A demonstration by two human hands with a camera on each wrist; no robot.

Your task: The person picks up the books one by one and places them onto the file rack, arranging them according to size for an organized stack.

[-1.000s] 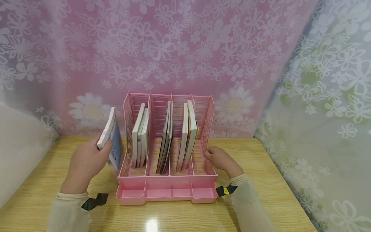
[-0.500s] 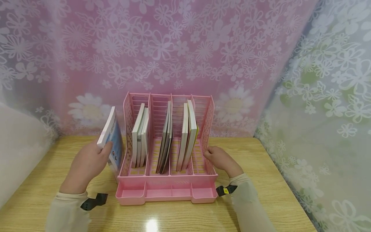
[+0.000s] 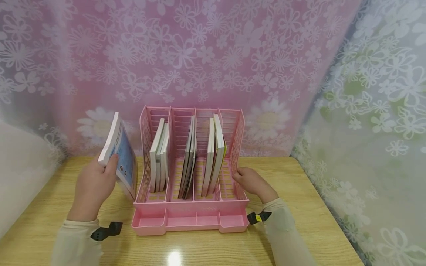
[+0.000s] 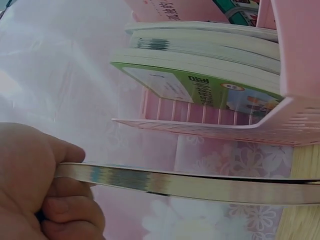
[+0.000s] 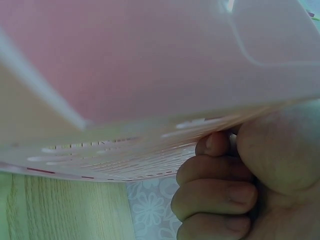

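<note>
My left hand (image 3: 94,184) pinches a book (image 3: 124,155) with a blue cover at its upper edge, thumb on the cover side. This book stands tilted to the left, just outside the left wall of a pink desk book rack (image 3: 191,210). In the left wrist view the book's page edge (image 4: 225,189) runs below the rack's side wall. My right hand (image 3: 253,183) grips the front edge of the rack's right wall. Its fingers (image 5: 212,197) are curled under the perforated side in the right wrist view; the thumb tip is hidden.
Inside the rack stand several books (image 3: 159,157) in the left slot, thin booklets (image 3: 188,160) in the second and more books (image 3: 214,157) in the third. Shallow trays line its front. The wooden table (image 3: 286,236) backs onto a pink floral curtain (image 3: 213,55).
My left hand has moved left and slightly up with the book, whose top leans further left, away from the rack, so more of its blue cover shows. My right hand has stayed on the rack.
</note>
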